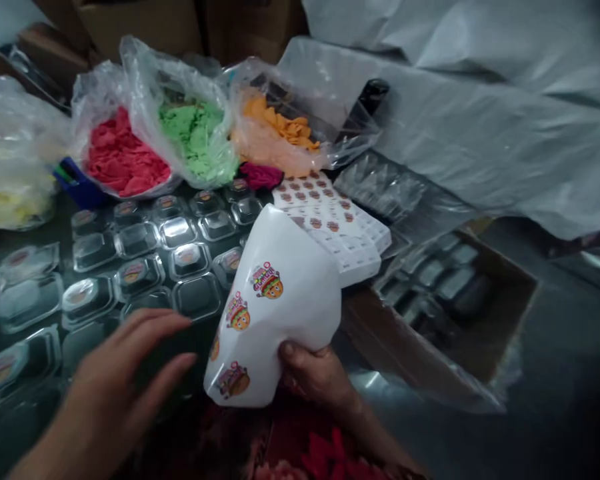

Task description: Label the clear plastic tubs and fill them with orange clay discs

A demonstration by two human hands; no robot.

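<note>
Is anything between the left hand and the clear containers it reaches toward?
Nothing visible. The left hand hovers open just above the clear containers; the sticker sheet in the right hand lies off to its right.

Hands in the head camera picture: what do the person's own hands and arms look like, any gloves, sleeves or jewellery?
Both are bare. The left hand wears no glove, ring or watch that shows, and its forearm is uncovered down to the picture's edge. The right hand is likewise ungloved, with short, plain nails and no ring in sight. No sleeve shows on either arm; the picture is blurred, so fine marks cannot be told.
</note>
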